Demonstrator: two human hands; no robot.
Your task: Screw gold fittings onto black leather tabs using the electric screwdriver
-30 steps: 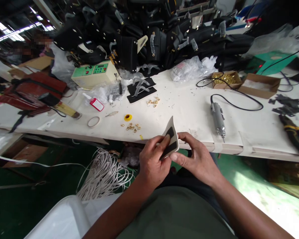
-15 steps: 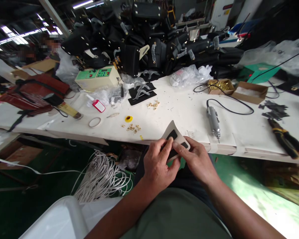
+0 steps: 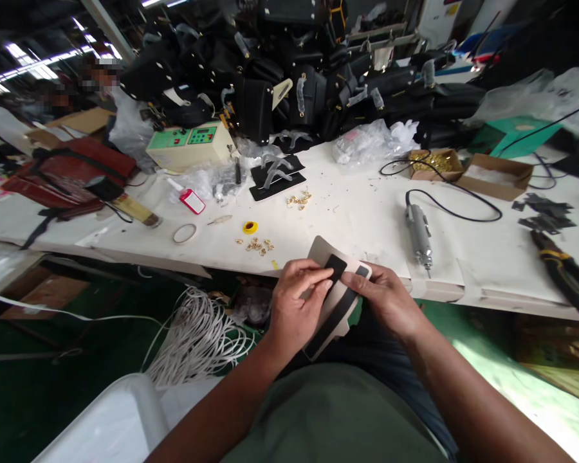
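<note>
In front of the table's edge, a beige panel with dark strips on its face is tilted up between my hands. My right hand grips its right edge, with the thumb on the face and the fingers behind. A short black piece lies near the upper part of the panel, and the fingertips of my left hand pinch together at its lower end. A longer dark strip runs down the panel. The fingers of my right hand behind the panel are hidden.
On the white table lie gold hardware pieces, a yellow tape roll, a corded electric screwdriver and pliers. Black bags are piled behind. White cord lies coiled below.
The panel has been turned and opened out, so more of its face shows. My left hand has shifted from gripping the panel to pinching at the black piece. The view has moved slightly.
</note>
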